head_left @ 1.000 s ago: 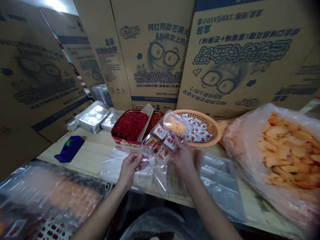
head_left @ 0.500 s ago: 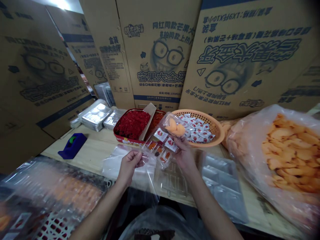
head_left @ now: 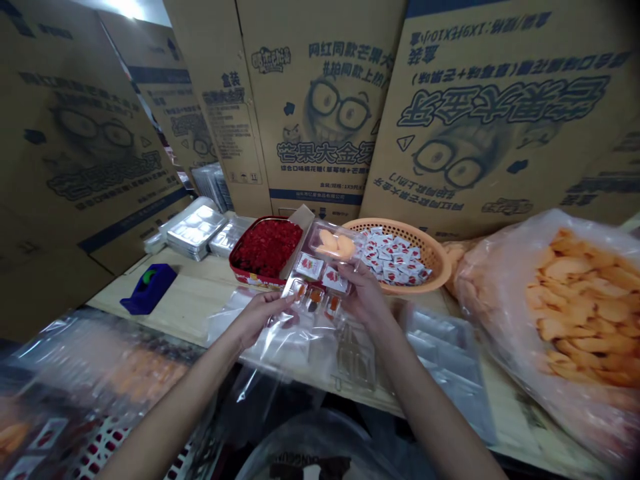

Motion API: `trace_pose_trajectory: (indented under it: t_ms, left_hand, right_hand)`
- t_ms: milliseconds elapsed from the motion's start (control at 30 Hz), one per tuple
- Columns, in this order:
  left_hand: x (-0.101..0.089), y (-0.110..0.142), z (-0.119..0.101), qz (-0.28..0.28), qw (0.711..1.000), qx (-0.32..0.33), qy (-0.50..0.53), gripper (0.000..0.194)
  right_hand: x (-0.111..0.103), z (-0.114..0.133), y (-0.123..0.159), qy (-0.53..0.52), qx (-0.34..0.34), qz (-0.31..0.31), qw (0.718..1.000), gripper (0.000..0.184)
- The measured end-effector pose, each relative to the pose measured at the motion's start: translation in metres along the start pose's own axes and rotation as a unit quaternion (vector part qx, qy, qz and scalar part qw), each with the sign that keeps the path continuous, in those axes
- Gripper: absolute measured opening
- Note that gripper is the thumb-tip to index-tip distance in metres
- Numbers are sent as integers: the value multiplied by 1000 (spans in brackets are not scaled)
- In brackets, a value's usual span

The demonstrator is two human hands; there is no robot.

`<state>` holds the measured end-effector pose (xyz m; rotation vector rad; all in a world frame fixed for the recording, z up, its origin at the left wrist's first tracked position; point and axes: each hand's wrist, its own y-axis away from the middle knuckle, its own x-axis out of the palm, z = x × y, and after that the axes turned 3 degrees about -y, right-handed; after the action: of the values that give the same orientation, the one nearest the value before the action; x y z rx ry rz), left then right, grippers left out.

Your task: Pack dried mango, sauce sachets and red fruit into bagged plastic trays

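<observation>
My right hand (head_left: 366, 295) grips the right side of a clear compartment tray (head_left: 317, 275), tilted above the table. Orange curved pieces (head_left: 336, 244) fill its top compartment. Two white sachets with red prints lie in the middle, and small orange and dark pieces sit in the bottom cells. Closed at the tray's lower left corner, my left hand (head_left: 261, 317) pinches a clear plastic bag (head_left: 260, 365), which hangs below the fingers. Whether the tray's lower end is inside the bag I cannot tell.
Behind stand a red tin (head_left: 265, 250) of red pieces, an orange basket (head_left: 435, 263) of sachets and stacked clear trays (head_left: 195, 227). A blue tape dispenser (head_left: 149, 288) is at left, filled packs lower left. A large bag of orange pieces (head_left: 580, 300) and cardboard boxes (head_left: 320, 100) hem the table.
My left hand has moved in to the tray's lower left corner, bringing the bag along. The tray has turned more upright and shifted slightly left in my right hand.
</observation>
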<state>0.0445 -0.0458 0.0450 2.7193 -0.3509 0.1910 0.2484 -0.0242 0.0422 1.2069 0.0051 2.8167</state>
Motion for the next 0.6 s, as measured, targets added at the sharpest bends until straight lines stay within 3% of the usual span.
trace_pose_trajectory:
  t_ms: [100, 200, 600]
  left_hand:
    - [2, -5, -3, 30, 999, -28, 22, 34]
    - [4, -9, -4, 36, 998, -17, 42, 37]
    - [9, -21, -8, 29, 990, 29, 137, 19]
  right_hand:
    - [1, -1, -4, 4, -2, 8, 1000, 26]
    - [-1, -4, -7, 6, 13, 17, 1000, 31]
    - [8, -4, 14, 55, 90, 66, 992, 26]
